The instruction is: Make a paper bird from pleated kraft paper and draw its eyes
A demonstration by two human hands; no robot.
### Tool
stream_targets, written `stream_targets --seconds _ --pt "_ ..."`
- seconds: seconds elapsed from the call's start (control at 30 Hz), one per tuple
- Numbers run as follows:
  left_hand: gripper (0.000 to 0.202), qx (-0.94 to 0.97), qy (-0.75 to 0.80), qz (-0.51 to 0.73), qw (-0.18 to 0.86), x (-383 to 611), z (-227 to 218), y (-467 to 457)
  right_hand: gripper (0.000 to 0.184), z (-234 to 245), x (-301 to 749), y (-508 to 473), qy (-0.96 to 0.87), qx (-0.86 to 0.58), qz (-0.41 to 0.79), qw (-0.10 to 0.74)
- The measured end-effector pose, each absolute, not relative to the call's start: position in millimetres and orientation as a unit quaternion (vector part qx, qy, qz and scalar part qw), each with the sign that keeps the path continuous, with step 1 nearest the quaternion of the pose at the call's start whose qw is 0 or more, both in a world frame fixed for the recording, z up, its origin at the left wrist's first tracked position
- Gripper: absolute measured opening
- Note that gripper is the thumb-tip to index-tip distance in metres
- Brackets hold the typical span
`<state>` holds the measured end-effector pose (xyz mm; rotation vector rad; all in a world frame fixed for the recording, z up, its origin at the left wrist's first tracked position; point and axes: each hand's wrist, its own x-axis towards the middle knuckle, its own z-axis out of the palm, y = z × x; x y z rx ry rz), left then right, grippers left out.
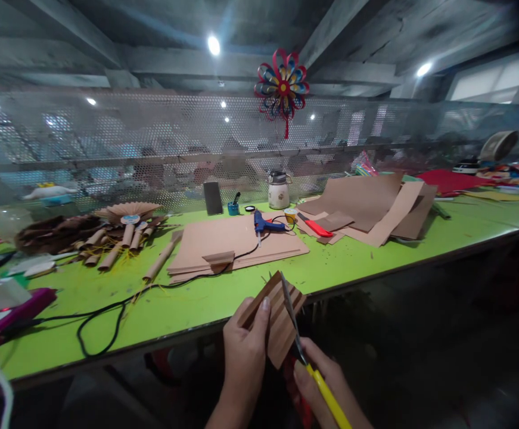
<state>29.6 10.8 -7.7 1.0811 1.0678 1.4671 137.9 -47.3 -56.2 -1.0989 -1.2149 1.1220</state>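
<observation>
Pleated brown paper is pinched between the thumb and fingers of my left hand, just in front of the table edge. My right hand grips scissors with a yellow handle; a second, red handle part shows dimly below. One long blade lies across the face of the paper, slanting up to its top edge. How far the blades are parted, I cannot tell. Past my hands, a blue glue gun rests on a stack of brown card sheets, with a small folded paper piece at the front.
A black cable loops over the green table to a purple power strip. Paper tubes and a paper fan lie left. A red-handled cutter and large brown sheets lie right; a bottle stands behind.
</observation>
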Motion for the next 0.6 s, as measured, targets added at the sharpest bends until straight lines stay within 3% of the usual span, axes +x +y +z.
stream_targets --seconds 0.17,0.6 --pt "0.026 0.485 0.438 0.61 0.448 27.6 -14.7 12.8 0.056 -48.3 142.4 -49.2 -0.522 -0.455 0.505 0.515" --pt "0.027 0.475 0.435 0.597 0.479 22.1 -11.2 10.9 0.069 -49.6 143.1 -51.9 -0.479 -0.491 0.561 0.463"
